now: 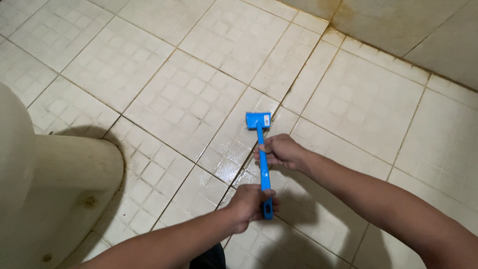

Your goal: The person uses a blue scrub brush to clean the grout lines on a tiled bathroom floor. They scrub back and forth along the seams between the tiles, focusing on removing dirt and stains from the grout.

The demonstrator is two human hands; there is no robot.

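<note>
- The person has both hands on a blue long-handled brush (263, 159), scrubbing a wet tiled floor (189, 99).
- The left hand (249, 205) has its fingers (263, 203) curled tight round the butt end of the handle; the right hand (281, 152) has its fingers (264, 149) wrapped shut round the handle further up, closer to the head.
- The brush head (258, 120) sits on the floor just beyond the right fingers, on or right next to a dark grout line (294, 82).
- To do this well, probably: press down with the right hand, steer with the left, keep the head flat and run it along the grout, where the grime looks worst.
- Containers: no bucket or bottle in view. The only vessel-like thing is a pale toilet base (59, 179), well off to the left of the left fingers; can't see inside it.
- A stained wall (398, 25) runs well beyond the brush head.
</note>
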